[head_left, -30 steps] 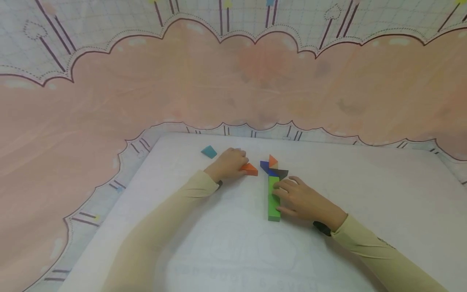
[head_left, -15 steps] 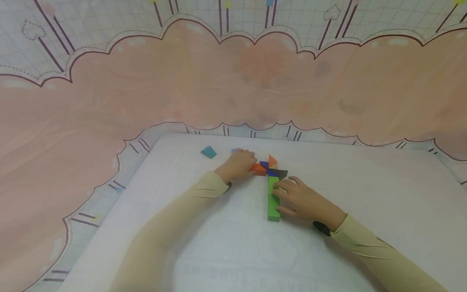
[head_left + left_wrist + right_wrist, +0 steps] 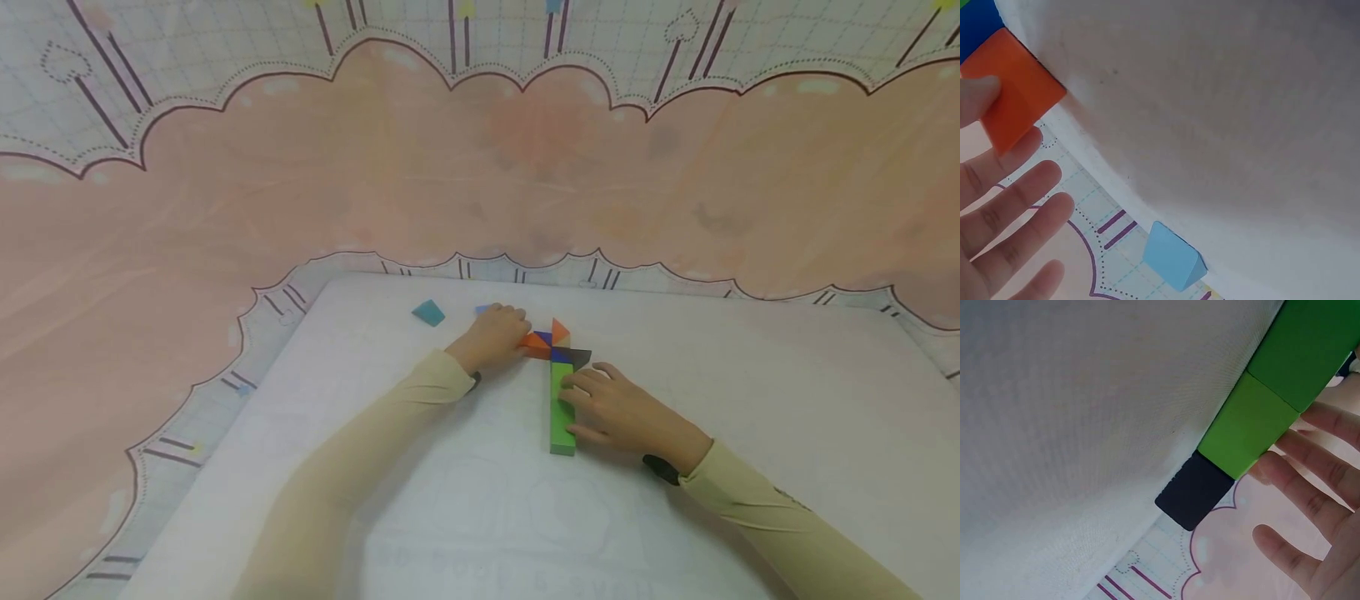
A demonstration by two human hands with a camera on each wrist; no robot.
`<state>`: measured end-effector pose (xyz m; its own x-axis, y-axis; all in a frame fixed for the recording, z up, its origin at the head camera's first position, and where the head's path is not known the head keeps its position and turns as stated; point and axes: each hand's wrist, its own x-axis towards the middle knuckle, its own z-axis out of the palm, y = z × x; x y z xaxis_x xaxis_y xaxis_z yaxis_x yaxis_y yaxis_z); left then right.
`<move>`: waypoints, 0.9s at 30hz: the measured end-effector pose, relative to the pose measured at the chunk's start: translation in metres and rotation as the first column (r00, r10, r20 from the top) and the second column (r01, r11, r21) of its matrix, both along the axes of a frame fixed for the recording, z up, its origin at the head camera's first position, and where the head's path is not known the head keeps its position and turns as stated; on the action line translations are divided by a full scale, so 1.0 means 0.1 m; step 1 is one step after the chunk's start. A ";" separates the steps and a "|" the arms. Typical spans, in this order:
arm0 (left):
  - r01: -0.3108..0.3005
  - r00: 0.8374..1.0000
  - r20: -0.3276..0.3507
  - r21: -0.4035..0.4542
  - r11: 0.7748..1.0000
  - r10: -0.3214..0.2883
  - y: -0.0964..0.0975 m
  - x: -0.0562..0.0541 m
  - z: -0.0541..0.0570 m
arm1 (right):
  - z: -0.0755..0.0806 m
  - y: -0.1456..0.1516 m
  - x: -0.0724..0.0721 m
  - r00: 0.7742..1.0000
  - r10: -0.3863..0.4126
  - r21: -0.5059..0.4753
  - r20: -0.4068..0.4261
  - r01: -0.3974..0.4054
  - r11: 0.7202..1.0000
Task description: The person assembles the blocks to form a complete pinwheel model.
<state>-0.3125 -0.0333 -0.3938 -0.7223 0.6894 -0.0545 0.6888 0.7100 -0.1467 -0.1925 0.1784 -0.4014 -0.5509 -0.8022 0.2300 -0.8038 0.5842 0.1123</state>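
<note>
In the head view my left hand (image 3: 491,340) pinches an orange triangular block (image 3: 537,346) between thumb and index finger; the left wrist view shows it against a blue block (image 3: 979,25). This orange block lies at the left of a pinwheel-like cluster with a dark blue block (image 3: 543,337), a second orange block (image 3: 561,332) and a dark grey block (image 3: 577,357). Two green blocks (image 3: 562,408) run end to end below the cluster. My right hand (image 3: 622,412) rests its fairly straight fingers along them; the right wrist view shows the fingers touching their side.
A teal triangular block (image 3: 429,313) lies on the white table (image 3: 450,517) at the far left. Behind my left hand, a light blue triangular block (image 3: 1174,256) is mostly hidden in the head view. A patterned pink cloth (image 3: 450,167) hangs beyond the table's back edge.
My left hand has slid the orange block rightward until it sits against the cluster, uncovering part of the light blue block behind the hand. The right hand has stayed put.
</note>
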 end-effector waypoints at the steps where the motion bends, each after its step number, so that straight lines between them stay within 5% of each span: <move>1: -0.002 1.000 0.003 0.003 1.000 0.002 0.00 0.00 0.00 | 0.00 0.00 0.00 1.000 0.001 -0.001 -0.001 -0.001 1.000; 14: -0.014 1.000 0.023 0.007 1.000 0.014 -0.07 -0.04 0.04 | -0.01 0.00 0.00 1.000 0.000 -0.001 -0.008 0.000 1.000; 22: -0.119 0.993 -0.006 0.089 0.989 0.120 -0.38 -0.22 0.19 | -0.01 0.00 0.00 1.000 0.000 -0.010 -0.016 0.000 1.000; 27: -0.149 0.989 0.006 0.092 0.985 0.149 -0.51 -0.35 0.19 | -0.01 0.00 0.00 1.000 0.001 -0.015 -0.020 -0.002 1.000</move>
